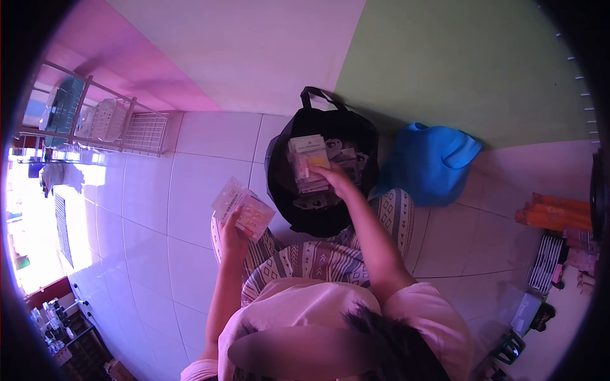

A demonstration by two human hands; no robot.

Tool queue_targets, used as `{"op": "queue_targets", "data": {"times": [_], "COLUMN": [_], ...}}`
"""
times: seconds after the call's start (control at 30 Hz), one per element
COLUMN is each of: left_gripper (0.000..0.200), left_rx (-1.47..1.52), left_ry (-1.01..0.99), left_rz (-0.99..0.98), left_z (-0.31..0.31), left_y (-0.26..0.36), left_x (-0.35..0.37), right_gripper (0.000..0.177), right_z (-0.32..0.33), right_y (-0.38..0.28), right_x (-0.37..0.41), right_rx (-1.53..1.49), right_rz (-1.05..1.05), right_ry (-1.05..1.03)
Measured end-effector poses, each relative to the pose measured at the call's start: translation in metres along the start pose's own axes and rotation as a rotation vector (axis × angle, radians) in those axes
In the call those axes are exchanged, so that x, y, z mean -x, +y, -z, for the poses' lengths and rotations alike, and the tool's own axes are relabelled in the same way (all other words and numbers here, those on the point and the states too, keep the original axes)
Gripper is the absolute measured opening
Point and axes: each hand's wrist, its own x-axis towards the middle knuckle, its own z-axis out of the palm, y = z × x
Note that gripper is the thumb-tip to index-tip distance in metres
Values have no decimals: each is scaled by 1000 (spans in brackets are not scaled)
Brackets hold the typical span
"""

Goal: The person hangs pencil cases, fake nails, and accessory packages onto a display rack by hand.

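Note:
My left hand (234, 236) grips a clear packet (244, 211) with a pale printed header card and small pinkish pieces inside; it is held over the floor, left of the bag. Inside the open mouth of a black tote bag (279, 184), my right hand (332, 178) has its fingers on a small stack of similar packets (309, 152), the top one showing something yellow and pink. More flat packets (351, 162) lie in the bag beside and under that stack. What the pieces are is too small to make out.
A blue bag (435, 165) stands right of the black one, by the wall. At the left is a wire rack (143, 132) with baskets. Orange packages (553, 211) and a white slatted item (545, 261) lie at the right. A small shelf (76, 330) holds bottles at lower left.

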Motion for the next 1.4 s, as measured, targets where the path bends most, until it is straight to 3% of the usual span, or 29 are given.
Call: {"op": "queue_targets", "data": {"times": [0.13, 0.27, 0.33, 0.37, 0.47, 0.5, 0.57, 0.67, 0.7, 0.8, 0.9, 1.0, 1.13, 1.23, 1.33, 1.4], "left_gripper": [36, 36, 36, 42, 40, 48, 54, 63, 66, 71, 74, 74, 70, 65, 57, 52], "left_rx": [-43, -186, -228, -236, -112, -290, -313, -246, -207, -158, -307, -411, -398, -350, -185, -61], "left_ry": [-76, -123, -148, -257, -330, -350, -381, -413, -419, -375, -186, -166, -240, -292, -337, -293], "left_rz": [40, 57, 140, 207, 285, 232, 161, 146, 155, 285, 219, 232, 280, 308, 387, 366], "left_z": [-18, -45, -63, -62, -67, -63, -52, -32, -27, -21, -34, -33, -27, -25, -22, -24], "left_y": [-15, -29, -25, -25, -32, -34, -41, -50, -52, -49, -36, -26, -29, -35, -29, -22], "left_x": [1, 1, 9, 8, 13, 13, 11, 5, 3, 6, 13, 12, 12, 8, 5, 7], "right_gripper": [53, 56, 58, 58, 66, 67, 69, 74, 76, 72, 65, 66, 66, 65, 62, 58], "right_z": [9, 3, -15, -23, -36, -40, -49, -60, -60, -80, -87, -88, -101, -111, -112, -97], "right_y": [-52, -76, -98, -103, -95, -90, -80, -46, -43, -43, -31, -23, -25, -43, -45, -66], "right_x": [59, 98, 117, 122, 120, 120, 115, 101, 101, 107, 110, 109, 113, 123, 116, 103], "right_rx": [-292, -356, -238, -178, 196, 202, 216, 680, 779, 134, 104, 41, 123, 471, 340, 165], "right_rz": [-139, -24, 72, 119, 157, 178, 222, 699, 618, 116, 168, 194, 282, 306, 537, 201], "right_ry": [-154, -295, -328, -341, -248, -275, -329, -71, -109, -454, -305, -250, -247, -140, -203, -187]}}
